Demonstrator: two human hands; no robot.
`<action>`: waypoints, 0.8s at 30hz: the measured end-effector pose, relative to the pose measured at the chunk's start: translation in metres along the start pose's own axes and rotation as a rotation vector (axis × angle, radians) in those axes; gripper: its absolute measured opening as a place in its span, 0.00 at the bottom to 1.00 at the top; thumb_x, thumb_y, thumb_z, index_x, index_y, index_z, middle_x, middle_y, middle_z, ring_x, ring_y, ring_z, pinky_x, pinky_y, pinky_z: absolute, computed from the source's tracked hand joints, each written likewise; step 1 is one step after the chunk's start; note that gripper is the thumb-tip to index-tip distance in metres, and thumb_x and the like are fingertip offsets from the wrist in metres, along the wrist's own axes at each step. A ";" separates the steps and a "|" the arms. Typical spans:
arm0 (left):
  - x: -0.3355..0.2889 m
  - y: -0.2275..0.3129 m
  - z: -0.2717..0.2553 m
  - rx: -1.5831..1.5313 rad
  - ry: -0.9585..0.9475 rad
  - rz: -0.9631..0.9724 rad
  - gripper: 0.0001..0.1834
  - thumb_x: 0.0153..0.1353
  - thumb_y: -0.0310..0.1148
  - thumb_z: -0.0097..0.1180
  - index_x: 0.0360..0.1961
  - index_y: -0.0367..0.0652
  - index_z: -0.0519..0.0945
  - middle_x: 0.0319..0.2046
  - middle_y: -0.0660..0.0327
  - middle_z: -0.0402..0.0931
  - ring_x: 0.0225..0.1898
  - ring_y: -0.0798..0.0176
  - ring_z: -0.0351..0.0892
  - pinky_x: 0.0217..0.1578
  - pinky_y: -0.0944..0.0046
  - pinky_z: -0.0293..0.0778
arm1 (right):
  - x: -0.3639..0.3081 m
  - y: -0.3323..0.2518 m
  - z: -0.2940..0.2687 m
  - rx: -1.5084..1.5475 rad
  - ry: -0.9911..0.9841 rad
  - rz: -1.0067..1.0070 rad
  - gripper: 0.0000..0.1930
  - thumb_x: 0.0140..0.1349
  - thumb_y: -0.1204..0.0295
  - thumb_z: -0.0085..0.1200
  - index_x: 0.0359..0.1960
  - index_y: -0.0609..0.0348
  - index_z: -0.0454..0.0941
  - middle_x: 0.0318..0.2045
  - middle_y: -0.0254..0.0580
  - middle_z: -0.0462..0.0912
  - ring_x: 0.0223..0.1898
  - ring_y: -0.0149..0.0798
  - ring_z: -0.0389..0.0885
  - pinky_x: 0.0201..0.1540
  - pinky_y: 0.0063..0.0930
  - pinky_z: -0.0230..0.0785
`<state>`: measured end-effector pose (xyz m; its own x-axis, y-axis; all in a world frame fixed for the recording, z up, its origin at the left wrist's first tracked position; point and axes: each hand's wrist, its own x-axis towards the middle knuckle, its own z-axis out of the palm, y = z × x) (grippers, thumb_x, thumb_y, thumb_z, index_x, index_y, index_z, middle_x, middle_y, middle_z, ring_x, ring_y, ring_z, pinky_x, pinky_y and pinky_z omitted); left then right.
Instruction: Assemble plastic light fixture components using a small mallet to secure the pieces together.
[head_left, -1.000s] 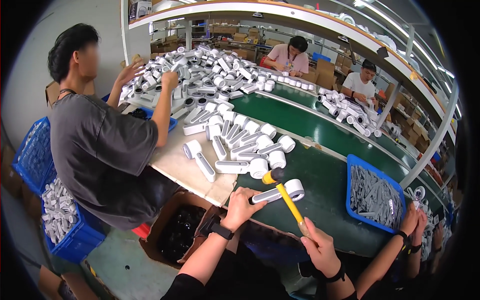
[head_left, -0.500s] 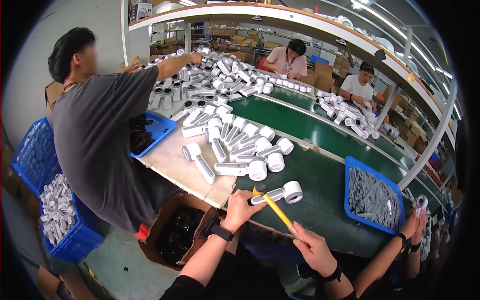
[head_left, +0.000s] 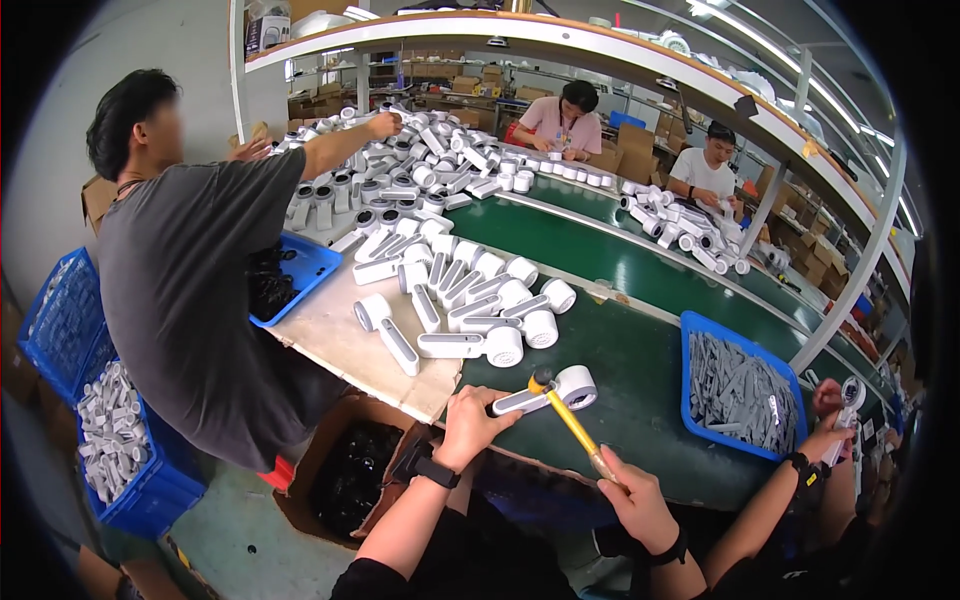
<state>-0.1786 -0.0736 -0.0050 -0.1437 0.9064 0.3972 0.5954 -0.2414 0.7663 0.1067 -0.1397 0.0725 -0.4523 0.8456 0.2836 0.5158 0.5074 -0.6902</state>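
Note:
My left hand (head_left: 472, 425) is closed round the handle end of a white handheld fan (head_left: 577, 383), a round-headed unit with a grey strip along its handle. The fan lies at the front edge of the green worktop, its head pointing right. My right hand (head_left: 640, 505) grips the yellow handle of a small mallet (head_left: 575, 425). The mallet's black head is over the fan's handle, close to the round head; whether it touches cannot be made out. Beyond my hands lies a group of similar white fans (head_left: 480, 300).
A blue tray (head_left: 690, 400) of grey strips stands right; another blue tray (head_left: 322, 262) with black parts is left. A box (head_left: 295, 500) of black parts and a blue crate (head_left: 160, 495) stand below. Co-workers are at left, across the belt, and close at right, a hand holding a fan.
The mallet's head has shifted along the fan's handle, away from my left hand toward the round head. The co-worker's hands at right have turned their fan. The whole view has shifted slightly.

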 end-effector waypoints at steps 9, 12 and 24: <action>-0.001 -0.003 0.001 0.006 0.046 0.063 0.16 0.48 0.37 0.73 0.38 0.44 0.88 0.32 0.58 0.84 0.38 0.53 0.78 0.45 0.56 0.73 | -0.005 0.009 -0.005 -0.011 0.142 0.037 0.27 0.63 0.80 0.55 0.65 0.62 0.69 0.29 0.53 0.77 0.28 0.49 0.76 0.36 0.33 0.70; -0.002 -0.003 0.005 0.036 0.070 0.110 0.16 0.49 0.37 0.73 0.39 0.43 0.88 0.33 0.57 0.84 0.37 0.52 0.78 0.44 0.55 0.74 | -0.008 0.020 0.003 0.025 0.031 0.086 0.28 0.63 0.81 0.55 0.66 0.66 0.67 0.34 0.46 0.79 0.29 0.30 0.72 0.35 0.23 0.67; -0.014 0.009 -0.023 -1.081 -0.355 -0.528 0.23 0.75 0.48 0.45 0.58 0.40 0.76 0.26 0.62 0.78 0.19 0.73 0.68 0.19 0.72 0.61 | -0.032 0.002 0.004 0.440 0.087 0.337 0.30 0.63 0.82 0.54 0.69 0.57 0.67 0.26 0.28 0.75 0.21 0.20 0.69 0.25 0.15 0.63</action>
<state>-0.1892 -0.0963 0.0082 0.1534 0.9817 -0.1128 -0.4461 0.1707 0.8786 0.1191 -0.1663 0.0589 -0.2440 0.9689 0.0404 0.2607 0.1056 -0.9596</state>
